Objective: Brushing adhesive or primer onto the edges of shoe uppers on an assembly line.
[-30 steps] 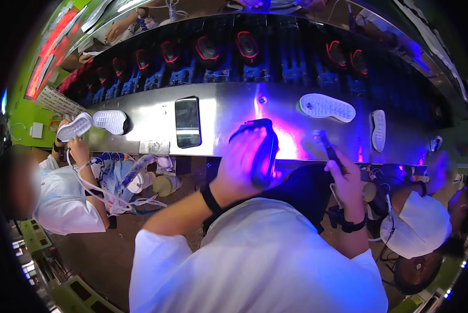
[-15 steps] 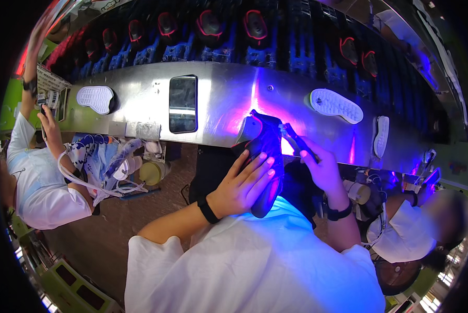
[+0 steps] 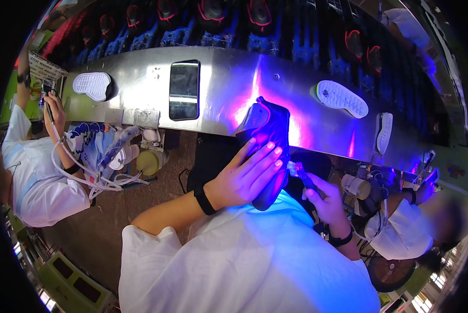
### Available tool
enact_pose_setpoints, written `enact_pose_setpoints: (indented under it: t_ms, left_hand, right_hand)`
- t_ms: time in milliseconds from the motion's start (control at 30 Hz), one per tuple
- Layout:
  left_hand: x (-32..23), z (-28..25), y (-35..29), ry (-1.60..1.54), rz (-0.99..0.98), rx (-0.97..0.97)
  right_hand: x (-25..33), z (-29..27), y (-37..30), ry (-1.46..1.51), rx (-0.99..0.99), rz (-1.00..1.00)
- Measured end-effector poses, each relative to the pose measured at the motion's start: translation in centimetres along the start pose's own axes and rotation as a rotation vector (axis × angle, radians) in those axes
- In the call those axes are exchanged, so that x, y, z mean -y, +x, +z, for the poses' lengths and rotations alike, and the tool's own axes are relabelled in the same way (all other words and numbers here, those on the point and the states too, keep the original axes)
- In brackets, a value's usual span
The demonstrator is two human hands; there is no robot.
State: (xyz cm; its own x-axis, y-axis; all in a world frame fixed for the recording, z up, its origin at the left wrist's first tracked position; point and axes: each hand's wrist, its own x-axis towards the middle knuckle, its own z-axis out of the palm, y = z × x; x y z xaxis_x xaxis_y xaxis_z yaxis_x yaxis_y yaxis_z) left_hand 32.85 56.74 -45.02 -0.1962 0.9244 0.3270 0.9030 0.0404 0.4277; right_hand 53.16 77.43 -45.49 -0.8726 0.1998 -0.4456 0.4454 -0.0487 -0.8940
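A dark shoe upper point(image 3: 276, 122), glowing red and violet under the light, is held on a slant at the bench's near edge. My left hand point(image 3: 249, 175) lies across its near part, fingers stretched over the side and gripping it. In my right hand point(image 3: 325, 200), closed round the dark handle, is a brush point(image 3: 306, 177). Its pale tip is at the right edge of the shoe upper, by my left fingertips; whether it touches cannot be made out. My left thumb is mostly hidden.
On the metal bench point(image 3: 140, 73) lie a phone point(image 3: 184, 91) and white shoe soles point(image 3: 342, 99). Dark shoes point(image 3: 260, 13) stand in a row on the conveyor behind. Co-workers sit at left point(image 3: 46, 177) and right point(image 3: 406, 229). A yellowish pot point(image 3: 149, 163) stands below the bench.
My right hand has drawn the brush toward me, from the upper's far right side to its nearer edge. My left hand keeps its grip on the upper. The whole view has shifted slightly.
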Motion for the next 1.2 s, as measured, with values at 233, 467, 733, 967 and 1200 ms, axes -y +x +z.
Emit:
enact_pose_setpoints:
  t_ms: [233, 467, 733, 967, 1200]
  left_hand:
    - [-1.2, -0.6, 1.5, 0.048, -0.042, 0.093]
    - [-2.9, -0.3, 4.0, 0.020, -0.103, 0.091]
    - [-4.9, -0.3, 7.4, 0.067, -0.135, 0.128]
    - [-6.0, 0.3, 9.9, 0.137, -0.120, 0.145]
    - [-6.2, 1.8, 12.4, 0.211, -0.167, 0.168]
  right_hand:
    - [0.2, -1.4, 2.4, 0.079, -0.070, 0.022]
    - [0.7, -2.7, -0.6, 0.138, -0.029, 0.007]
    - [0.8, -3.5, -2.5, 0.160, -0.122, -0.002]
    - [-0.7, -3.7, -4.7, 0.286, -0.140, 0.045]
    - [0.0, -3.0, -6.8, 0.346, -0.239, -0.006]
